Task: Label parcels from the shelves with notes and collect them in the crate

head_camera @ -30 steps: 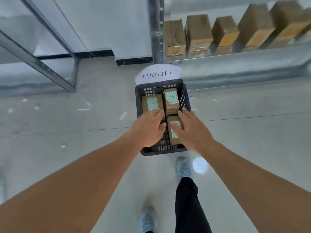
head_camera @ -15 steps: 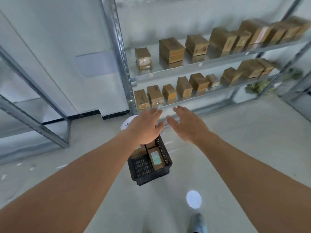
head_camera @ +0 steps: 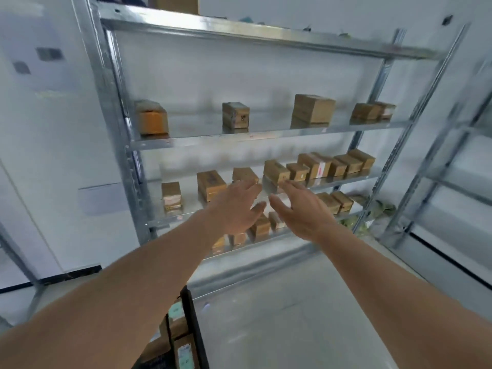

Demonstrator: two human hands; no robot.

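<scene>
Several brown cardboard parcels stand on a metal shelving unit (head_camera: 255,135) ahead of me. One parcel (head_camera: 210,185) sits on the middle shelf just left of my hands. My left hand (head_camera: 234,209) and my right hand (head_camera: 300,209) are stretched out side by side toward the middle shelf, fingers straight, holding nothing and touching no parcel. The black crate (head_camera: 195,328) lies on the floor under my left forearm, mostly hidden; labelled parcels (head_camera: 183,352) with green notes show inside it.
A second metal rack (head_camera: 452,169) stands at the right, and another rack's frame (head_camera: 16,251) at the far left. A white wall panel (head_camera: 53,129) fills the left side. Grey floor (head_camera: 292,315) stretches in front of the shelves.
My view has lifted from the crate up to the shelves. Both hands rose from over the crate toward the middle shelf, still empty. The crate has dropped to the bottom of the view.
</scene>
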